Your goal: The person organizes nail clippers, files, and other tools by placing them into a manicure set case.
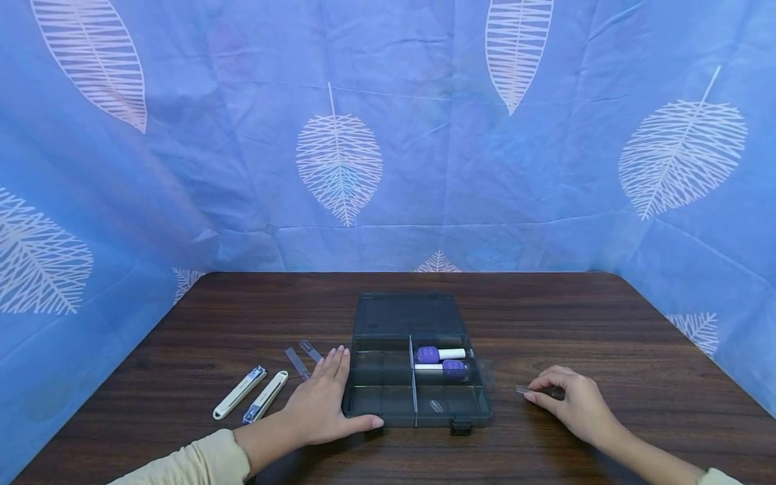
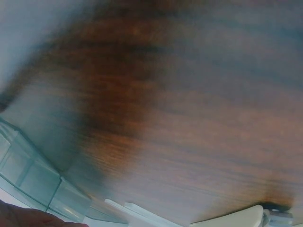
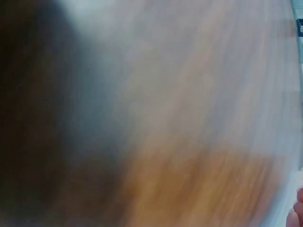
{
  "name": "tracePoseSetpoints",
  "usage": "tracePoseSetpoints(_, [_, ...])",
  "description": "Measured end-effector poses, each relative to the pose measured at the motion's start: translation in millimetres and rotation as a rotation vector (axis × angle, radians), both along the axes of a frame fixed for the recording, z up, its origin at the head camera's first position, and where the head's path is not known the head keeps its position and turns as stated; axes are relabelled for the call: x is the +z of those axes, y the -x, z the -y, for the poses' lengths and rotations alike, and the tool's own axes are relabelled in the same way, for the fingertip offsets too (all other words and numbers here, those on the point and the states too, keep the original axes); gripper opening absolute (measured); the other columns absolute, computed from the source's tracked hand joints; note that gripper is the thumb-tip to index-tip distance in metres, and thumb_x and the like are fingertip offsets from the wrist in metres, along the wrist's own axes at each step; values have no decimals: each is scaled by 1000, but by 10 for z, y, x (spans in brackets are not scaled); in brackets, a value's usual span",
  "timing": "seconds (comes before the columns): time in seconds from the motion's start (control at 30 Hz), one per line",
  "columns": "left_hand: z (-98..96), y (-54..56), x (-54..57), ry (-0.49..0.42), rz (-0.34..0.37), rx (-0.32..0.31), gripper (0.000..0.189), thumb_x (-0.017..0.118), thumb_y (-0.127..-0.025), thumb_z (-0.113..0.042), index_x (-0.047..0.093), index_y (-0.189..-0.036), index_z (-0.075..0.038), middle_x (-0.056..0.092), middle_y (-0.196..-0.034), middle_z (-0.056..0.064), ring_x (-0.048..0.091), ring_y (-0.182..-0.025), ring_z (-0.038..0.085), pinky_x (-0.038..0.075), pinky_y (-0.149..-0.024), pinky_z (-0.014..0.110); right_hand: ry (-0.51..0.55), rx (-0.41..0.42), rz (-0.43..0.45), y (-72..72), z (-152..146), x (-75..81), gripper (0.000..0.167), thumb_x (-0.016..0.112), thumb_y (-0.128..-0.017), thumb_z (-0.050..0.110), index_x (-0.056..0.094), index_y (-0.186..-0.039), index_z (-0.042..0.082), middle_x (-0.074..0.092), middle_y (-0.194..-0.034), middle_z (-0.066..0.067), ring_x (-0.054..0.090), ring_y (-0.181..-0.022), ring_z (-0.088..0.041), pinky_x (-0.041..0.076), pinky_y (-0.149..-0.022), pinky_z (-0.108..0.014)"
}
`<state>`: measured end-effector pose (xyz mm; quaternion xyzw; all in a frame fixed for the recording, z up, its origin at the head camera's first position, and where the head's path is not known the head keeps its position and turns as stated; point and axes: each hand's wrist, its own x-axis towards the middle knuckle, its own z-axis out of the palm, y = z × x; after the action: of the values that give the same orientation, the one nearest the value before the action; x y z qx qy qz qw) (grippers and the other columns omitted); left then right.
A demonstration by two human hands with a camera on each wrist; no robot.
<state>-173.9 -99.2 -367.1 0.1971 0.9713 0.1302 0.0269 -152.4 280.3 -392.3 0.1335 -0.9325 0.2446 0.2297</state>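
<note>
A dark translucent compartment box [image 1: 379, 403] lies with its lid [image 1: 407, 315] laid back. My left hand [image 1: 324, 404] rests along the box's left side, fingers straight and thumb on its front edge. Two purple nail polish bottles, the back one [image 1: 428, 355] and the front one [image 1: 455, 368], lie in the right side. A clear false nail tip [image 1: 436, 406] sits in the front right compartment. Right of the box, my right hand [image 1: 572, 401] pinches a small clear piece [image 1: 522, 389], which looks like another nail tip, between thumb and fingertips.
Two white nail clippers [image 1: 239, 393] [image 2: 236, 219] lie on the wooden table [image 1: 545, 303] left of my left hand. Two clear-looking flat strips [image 1: 297, 363] lie partly behind that hand. A blue leaf-patterned cloth [image 1: 412, 168] hangs behind the table. Both wrist views are mostly blurred tabletop.
</note>
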Motion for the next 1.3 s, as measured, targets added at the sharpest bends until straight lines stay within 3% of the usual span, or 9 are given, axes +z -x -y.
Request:
tracePoseSetpoints(0.67, [8, 10, -10, -8, -1, -3, 114, 54, -70, -77, 21, -145, 3, 24, -151, 20, 23, -141, 34, 29, -110, 49, 121, 62, -65, -15, 352, 204, 18, 79, -67, 5, 70, -74, 19, 64, -79, 9, 50, -69, 8, 48, -58, -20])
tracePoseSetpoints(1.13, [13, 21, -36, -4, -4, -3, 115, 53, -70, -77, 21, -145, 3, 23, -152, 20, 23, -141, 34, 27, -111, 48, 198, 216, -41, 51, 678, 269, 14, 77, -70, 4, 71, -77, 15, 64, -81, 5, 51, -70, 5, 47, -58, -20])
tracePoseSetpoints(1.3, [2, 15, -27, 4, -7, 0, 116, 53, -70, -78, 21, -145, 4, 24, -151, 21, 23, -141, 33, 27, -111, 47, 180, 291, -39, 105, 770, 274, 12, 78, -71, 8, 71, -78, 16, 64, -82, 6, 53, -73, 1, 47, -60, -21])
